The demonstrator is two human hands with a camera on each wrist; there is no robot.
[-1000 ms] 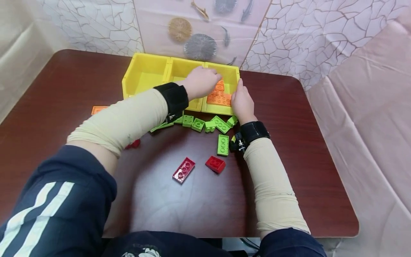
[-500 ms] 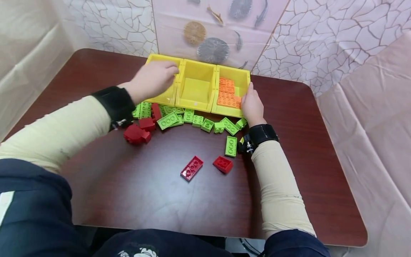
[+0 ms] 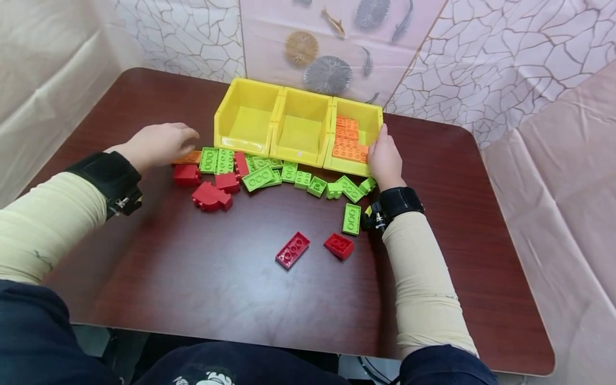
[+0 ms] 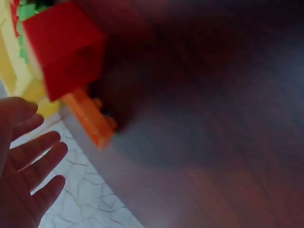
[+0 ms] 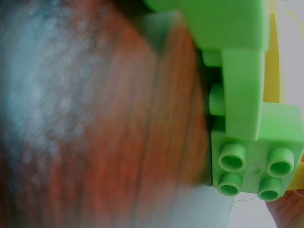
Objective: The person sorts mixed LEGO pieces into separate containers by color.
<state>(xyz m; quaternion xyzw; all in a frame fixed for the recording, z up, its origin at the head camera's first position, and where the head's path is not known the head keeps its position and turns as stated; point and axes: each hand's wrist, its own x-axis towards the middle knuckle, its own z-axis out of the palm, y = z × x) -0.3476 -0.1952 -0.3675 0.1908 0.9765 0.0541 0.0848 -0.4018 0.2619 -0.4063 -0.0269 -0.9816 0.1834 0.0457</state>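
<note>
My left hand point(image 3: 156, 144) hovers at the left end of the brick row, fingers loosely bent with nothing between them. Below its fingertips lie an orange brick point(image 3: 189, 158) and a red brick point(image 3: 186, 175). In the left wrist view, the spread fingers point(image 4: 40, 164) are apart from the orange brick point(image 4: 90, 118). My right hand point(image 3: 386, 160) rests straight-fingered against the right side of the right yellow bin point(image 3: 368, 128), which contains several orange bricks point(image 3: 350, 149). Green bricks point(image 5: 256, 152) fill the right wrist view's right side.
The left bin point(image 3: 249, 123) and middle bin point(image 3: 300, 131) adjoin the right one. Several green bricks point(image 3: 289, 171) line their front. More red bricks point(image 3: 210, 197) lie at left, with a dark red brick point(image 3: 292, 250) and another red brick point(image 3: 339, 246) nearer the front edge.
My left hand has moved from over the right bin, across the left bin, to the bricks at the left. The right hand stays at the right bin's side. The head view has shifted slightly.
</note>
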